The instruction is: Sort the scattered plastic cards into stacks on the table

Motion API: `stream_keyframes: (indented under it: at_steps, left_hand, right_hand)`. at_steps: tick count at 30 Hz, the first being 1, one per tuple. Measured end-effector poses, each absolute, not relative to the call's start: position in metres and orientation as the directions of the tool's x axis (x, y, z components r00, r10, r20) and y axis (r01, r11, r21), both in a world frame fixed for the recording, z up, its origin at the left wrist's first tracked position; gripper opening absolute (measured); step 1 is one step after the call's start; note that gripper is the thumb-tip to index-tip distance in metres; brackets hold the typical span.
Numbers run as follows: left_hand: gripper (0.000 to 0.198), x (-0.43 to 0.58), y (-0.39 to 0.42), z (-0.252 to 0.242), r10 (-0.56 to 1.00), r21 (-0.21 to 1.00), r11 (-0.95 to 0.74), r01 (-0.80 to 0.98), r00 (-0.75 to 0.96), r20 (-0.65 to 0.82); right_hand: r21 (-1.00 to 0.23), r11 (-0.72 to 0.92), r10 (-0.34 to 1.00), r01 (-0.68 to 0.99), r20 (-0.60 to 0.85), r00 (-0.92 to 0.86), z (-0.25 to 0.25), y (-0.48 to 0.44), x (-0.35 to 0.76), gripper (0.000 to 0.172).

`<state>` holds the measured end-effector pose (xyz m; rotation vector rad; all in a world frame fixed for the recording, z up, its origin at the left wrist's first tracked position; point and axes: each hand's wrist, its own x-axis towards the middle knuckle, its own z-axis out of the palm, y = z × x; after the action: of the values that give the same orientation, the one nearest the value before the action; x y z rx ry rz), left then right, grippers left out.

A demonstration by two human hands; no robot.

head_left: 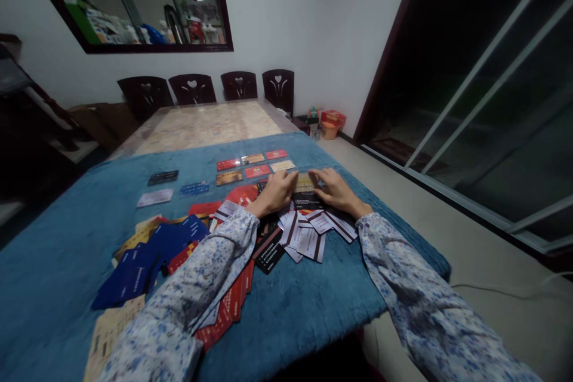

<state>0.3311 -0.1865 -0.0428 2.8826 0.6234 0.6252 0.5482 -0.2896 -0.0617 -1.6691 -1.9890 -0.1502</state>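
Both of my hands reach to a tan card (304, 182) lying flat on the blue cloth (313, 304). My left hand (276, 192) pinches its left edge with curled fingers. My right hand (335, 188) presses its right edge, fingers bent. A black card (307, 201) lies just below it, between my wrists. A loose heap of white striped, black, red and dark blue cards (308, 239) spreads under my forearms. Beyond my hands, red and tan cards (256, 166) lie in two neat rows.
Three separate cards (163, 178) lie to the left of the rows. The bare marble table top (210, 125) extends beyond the cloth to several dark chairs (192, 88). A glass cabinet (134, 0) hangs on the wall. The table's right edge drops to the floor beside a sliding glass door (492, 101).
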Motion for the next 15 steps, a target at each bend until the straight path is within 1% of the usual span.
stream_keyframes:
  at_steps: [5,11,15]
  left_hand:
    - [0.046,0.3299,-0.1859,-0.0416,0.415,0.228,-0.908,0.352,0.834,0.364]
    - [0.054,0.3277,-0.1829,-0.0415,0.417,0.26,-0.903,0.342,0.845,0.335]
    - [0.051,0.3263,-0.1807,-0.0406,0.426,0.27,-0.897,0.35,0.848,0.315]
  right_hand:
    - [-0.218,0.238,0.881,0.947,0.459,-0.116,-0.0646,-0.2878,0.5527,0.056]
    - [-0.219,0.203,0.903,0.954,0.419,-0.096,-0.0624,-0.2871,0.5539,0.054]
    - [-0.216,0.22,0.898,0.951,0.425,-0.111,-0.0597,-0.2886,0.5548,0.051]
